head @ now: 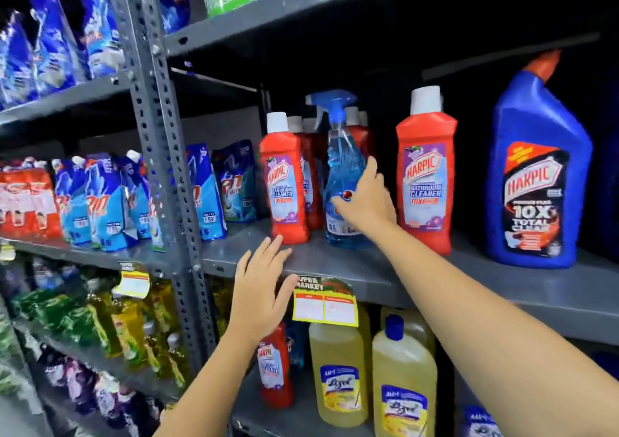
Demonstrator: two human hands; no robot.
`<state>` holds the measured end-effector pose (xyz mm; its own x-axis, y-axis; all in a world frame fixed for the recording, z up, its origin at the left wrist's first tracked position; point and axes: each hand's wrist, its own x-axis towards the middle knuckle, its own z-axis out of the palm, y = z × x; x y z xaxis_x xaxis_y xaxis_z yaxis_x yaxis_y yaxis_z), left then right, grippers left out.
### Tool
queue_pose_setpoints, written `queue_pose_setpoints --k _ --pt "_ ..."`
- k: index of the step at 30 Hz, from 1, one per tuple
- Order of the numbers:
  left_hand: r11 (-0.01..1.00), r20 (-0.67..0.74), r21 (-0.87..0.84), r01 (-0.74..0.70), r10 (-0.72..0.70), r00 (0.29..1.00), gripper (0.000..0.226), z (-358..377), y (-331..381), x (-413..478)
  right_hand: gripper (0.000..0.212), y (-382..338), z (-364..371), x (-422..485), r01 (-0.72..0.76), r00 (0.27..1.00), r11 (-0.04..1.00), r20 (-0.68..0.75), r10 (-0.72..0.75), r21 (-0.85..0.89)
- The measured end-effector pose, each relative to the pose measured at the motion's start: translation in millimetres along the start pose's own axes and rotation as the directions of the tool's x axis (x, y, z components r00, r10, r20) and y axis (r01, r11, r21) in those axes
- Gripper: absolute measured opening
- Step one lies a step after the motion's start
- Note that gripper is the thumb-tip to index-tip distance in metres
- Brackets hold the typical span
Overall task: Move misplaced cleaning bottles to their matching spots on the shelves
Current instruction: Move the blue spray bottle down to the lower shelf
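Observation:
A blue spray bottle (341,168) with a blue trigger stands on the middle grey shelf (335,266) among red Harpic bathroom cleaner bottles (284,182). My right hand (365,199) wraps around its lower body from the right. Another red Harpic bottle (425,175) stands just right of it, and a big blue Harpic bottle (536,175) further right. My left hand (261,289) hovers open in front of the shelf edge, holding nothing. On the shelf below, one red Harpic bottle (274,369) stands beside yellow Lizol bottles (338,373).
A perforated grey upright post (160,155) splits the shelving. Left of it hang blue detergent pouches (104,202) and red packs (23,202). Yellow price tags (325,306) stick to the shelf edge. Green and purple pouches fill the lower left shelves.

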<state>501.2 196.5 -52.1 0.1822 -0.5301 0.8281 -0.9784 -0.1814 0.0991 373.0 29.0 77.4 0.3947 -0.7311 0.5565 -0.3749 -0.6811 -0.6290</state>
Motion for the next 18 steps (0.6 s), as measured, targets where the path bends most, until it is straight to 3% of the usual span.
queue_pose_setpoints --k 4,10,18 --pt "0.997 -0.068 -0.077 -0.011 0.005 0.998 0.047 6.5 -4.9 -1.5 0.072 11.9 9.3 9.7 -0.068 0.997 0.966 0.051 0.057 0.248" --pt "0.995 -0.115 -0.099 -0.024 0.013 0.993 0.041 12.8 -9.0 0.3 0.061 13.7 8.9 7.9 -0.071 0.997 0.924 0.027 0.066 0.376" --pt "0.986 -0.146 -0.16 -0.042 0.019 0.989 0.04 16.0 -13.7 -1.5 0.06 4.1 13.2 -18.0 0.009 0.991 0.956 -0.127 0.03 0.295"
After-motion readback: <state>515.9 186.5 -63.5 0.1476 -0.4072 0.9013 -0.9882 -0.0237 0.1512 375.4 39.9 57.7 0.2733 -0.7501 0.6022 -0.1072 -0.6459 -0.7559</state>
